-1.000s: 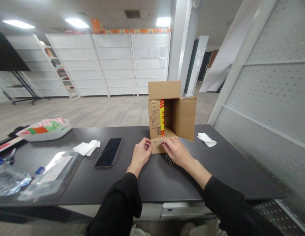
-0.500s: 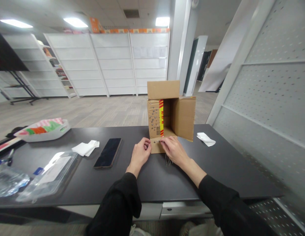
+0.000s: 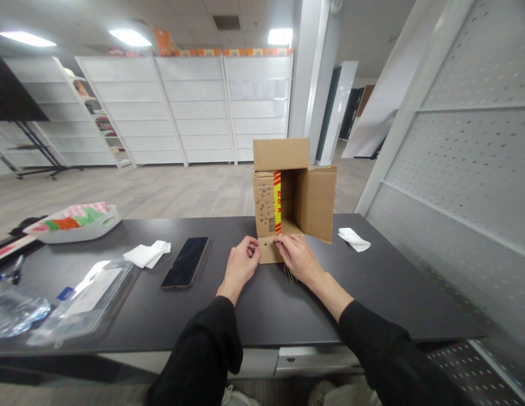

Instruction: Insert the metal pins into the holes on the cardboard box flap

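A cardboard box stands open toward me on the dark table, with several round grey metal heads dotted over its left flap. Its lower flap hangs down in front and carries a short row of small metal heads. My right hand pinches at that row, its fingertips closed on a small nail-like metal piece. At the flap's left edge my left hand is curled closed; what its fingers hold, if anything, is hidden. Several thin metal nails show just below my right hand, partly covered by it.
Left of my hands lie a phone, folded white tissue, a clear plastic case and a water bottle. A white basket stands farther back. Another tissue lies right of the box, near a perforated panel.
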Available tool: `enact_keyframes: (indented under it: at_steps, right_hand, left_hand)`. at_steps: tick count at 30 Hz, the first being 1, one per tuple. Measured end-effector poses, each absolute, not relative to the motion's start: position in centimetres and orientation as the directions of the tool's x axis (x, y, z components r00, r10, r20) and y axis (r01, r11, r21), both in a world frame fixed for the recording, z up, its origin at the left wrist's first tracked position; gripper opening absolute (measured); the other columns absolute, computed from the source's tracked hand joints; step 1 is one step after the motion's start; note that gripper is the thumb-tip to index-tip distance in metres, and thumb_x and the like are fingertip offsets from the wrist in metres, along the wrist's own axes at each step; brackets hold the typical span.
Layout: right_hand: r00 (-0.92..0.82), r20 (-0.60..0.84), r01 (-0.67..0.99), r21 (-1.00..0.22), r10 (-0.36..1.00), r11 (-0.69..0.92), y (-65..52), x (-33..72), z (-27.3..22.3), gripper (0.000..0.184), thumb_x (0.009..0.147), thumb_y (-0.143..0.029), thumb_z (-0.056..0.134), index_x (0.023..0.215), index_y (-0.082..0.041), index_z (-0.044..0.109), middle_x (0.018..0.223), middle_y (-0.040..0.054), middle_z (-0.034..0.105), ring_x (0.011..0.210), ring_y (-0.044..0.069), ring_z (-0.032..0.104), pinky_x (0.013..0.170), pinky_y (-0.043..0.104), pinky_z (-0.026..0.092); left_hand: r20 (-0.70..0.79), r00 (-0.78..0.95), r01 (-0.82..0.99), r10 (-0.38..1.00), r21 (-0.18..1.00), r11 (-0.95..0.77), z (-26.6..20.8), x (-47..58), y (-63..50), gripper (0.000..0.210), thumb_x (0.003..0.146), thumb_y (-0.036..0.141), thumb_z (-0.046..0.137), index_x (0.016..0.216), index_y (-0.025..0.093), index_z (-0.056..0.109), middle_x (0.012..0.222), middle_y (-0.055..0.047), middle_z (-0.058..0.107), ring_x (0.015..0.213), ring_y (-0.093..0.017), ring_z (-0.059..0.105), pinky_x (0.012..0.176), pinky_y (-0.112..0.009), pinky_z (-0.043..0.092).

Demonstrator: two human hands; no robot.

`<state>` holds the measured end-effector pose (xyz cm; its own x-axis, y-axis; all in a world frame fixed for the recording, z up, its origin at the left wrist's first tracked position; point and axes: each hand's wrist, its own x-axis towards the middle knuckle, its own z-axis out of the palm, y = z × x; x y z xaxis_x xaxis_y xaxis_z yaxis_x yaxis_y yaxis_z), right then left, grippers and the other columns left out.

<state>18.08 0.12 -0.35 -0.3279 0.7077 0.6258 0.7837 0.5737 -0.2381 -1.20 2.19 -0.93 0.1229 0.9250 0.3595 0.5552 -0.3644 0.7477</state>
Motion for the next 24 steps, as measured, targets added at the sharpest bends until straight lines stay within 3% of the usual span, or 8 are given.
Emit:
enact_keyframes:
  at_steps: [24]
  right_hand:
    - [-0.290, 0.625, 0.803, -0.253, 0.724, 0.540, -0.24, 17.98, 0.06, 0.022, 0.102, -0.022, 0.039, 0.107, -0.020, 0.061, 0.099, 0.0111, 0.070, 0.092, 0.026, 0.060, 0.083, 0.040, 0.046]
  left_hand:
    - [0.343, 0.124, 0.548, 0.931, 0.759, -0.352, -0.89, -1.18, 2.25, 0.012, 0.081, 0.023, 0.054, 0.092, 0.021, 0.060, 0.079, 0.001, 0.069, 0.063, -0.011, 0.060, 0.066, -0.023, 0.046]
